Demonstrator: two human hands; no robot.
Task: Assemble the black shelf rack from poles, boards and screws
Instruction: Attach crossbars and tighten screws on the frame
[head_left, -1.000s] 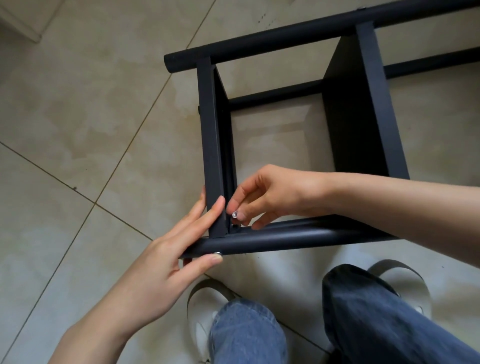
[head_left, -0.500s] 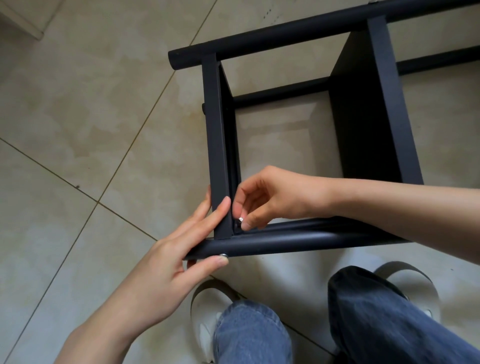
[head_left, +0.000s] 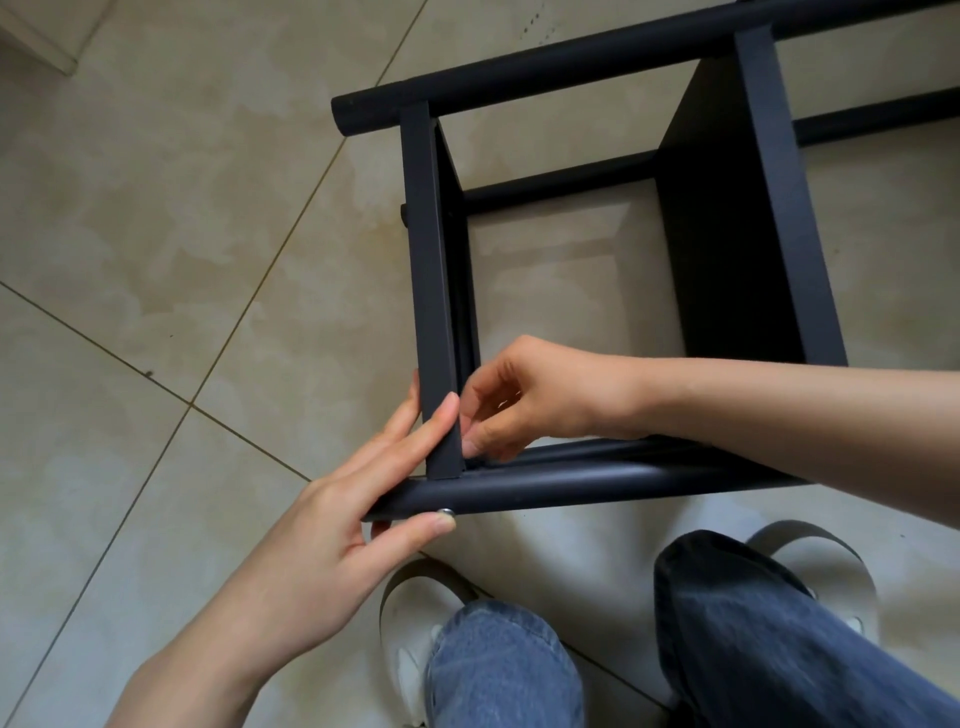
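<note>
The left hand (head_left: 332, 525) is lying with straight fingers against the end board (head_left: 434, 291), thumb pressing a silver screw (head_left: 445, 512) on the near pole (head_left: 571, 480). The shelf rack (head_left: 727, 218) is lying on its side on the tiled floor (head_left: 156, 234). The right hand (head_left: 530, 397) is reaching into the board-pole corner, fingers curled; what they are pinching cannot be told.

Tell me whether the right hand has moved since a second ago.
Yes. The right hand has closed in on the end board, its fingertips now tucked into the corner above the near pole.
</note>
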